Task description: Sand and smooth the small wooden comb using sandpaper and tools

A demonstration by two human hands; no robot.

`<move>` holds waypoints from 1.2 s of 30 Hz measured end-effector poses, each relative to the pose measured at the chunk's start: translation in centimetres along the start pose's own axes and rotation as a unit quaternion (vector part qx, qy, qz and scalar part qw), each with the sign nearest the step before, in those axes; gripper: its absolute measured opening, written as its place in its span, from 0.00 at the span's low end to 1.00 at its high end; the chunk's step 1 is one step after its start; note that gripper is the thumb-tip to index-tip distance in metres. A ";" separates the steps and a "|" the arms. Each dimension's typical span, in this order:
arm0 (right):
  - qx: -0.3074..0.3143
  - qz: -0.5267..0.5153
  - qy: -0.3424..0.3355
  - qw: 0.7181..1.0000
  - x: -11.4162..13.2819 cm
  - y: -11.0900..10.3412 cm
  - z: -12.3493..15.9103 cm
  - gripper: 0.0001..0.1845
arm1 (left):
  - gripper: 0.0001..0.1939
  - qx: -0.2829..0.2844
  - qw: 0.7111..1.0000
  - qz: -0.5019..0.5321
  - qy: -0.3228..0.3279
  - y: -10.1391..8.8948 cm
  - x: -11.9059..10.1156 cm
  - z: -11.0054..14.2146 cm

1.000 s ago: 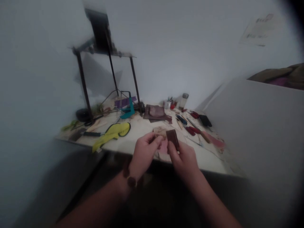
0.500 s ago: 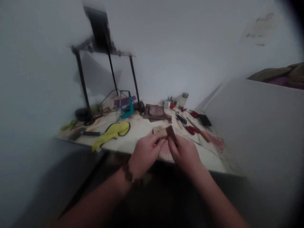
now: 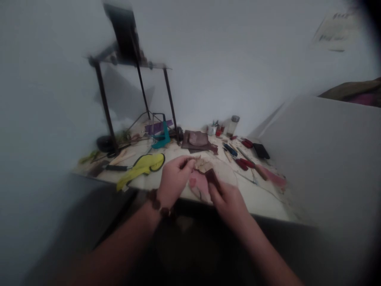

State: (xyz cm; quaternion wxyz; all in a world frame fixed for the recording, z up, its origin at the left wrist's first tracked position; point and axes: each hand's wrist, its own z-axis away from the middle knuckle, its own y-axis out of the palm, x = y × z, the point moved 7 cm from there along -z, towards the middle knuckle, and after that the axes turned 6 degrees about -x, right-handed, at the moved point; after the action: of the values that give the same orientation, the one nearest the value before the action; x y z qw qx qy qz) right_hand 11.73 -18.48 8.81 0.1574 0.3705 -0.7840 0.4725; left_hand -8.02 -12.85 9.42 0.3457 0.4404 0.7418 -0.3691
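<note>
In my left hand (image 3: 174,174), closed between thumb and fingers, is a small brown comb (image 3: 194,158) with its row of teeth pointing up and away. My right hand (image 3: 228,200) grips a flat, dark brown strip (image 3: 212,176), which might be folded sandpaper; the blur hides its surface. The two hands are apart, above the front edge of the white table (image 3: 256,202). Between and below them lie a pale, patterned piece (image 3: 204,165) and a pink sheet (image 3: 199,182) on the tabletop.
A yellow-green glove-like cloth (image 3: 147,163) and a black-handled tool (image 3: 116,168) lie left. Behind are a teal saw-like tool (image 3: 162,139), brown sheets (image 3: 193,140) and a jar (image 3: 233,125). Red-handled pliers (image 3: 245,163) and a phone-like black object (image 3: 261,151) lie right. A dark stand (image 3: 102,99) rises at left.
My hands have drawn apart: the left moved left and up with the comb, the right slightly down with the dark strip. More of the pink sheet shows between them.
</note>
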 end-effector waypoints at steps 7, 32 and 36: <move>-0.055 0.035 -0.015 0.998 0.9 -1.5 -3.2 0.21 | 0.09 0.043 0.998 0.017 0.053 1.2 -2.3 2.0; -0.002 0.086 -0.052 0.995 1.8 -1.1 -2.4 0.17 | 0.10 0.056 0.976 -0.077 0.194 1.3 -3.4 4.0; 0.007 0.032 -0.027 0.999 0.9 0.2 -0.2 0.15 | 0.11 0.028 0.987 -0.068 0.141 1.0 -2.2 3.2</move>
State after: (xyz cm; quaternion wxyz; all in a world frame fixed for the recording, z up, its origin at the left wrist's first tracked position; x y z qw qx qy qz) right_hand 10.97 -18.64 9.31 0.1189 0.3586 -0.7963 0.4725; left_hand -5.73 -16.10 9.46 0.1997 0.4463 0.8006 -0.3464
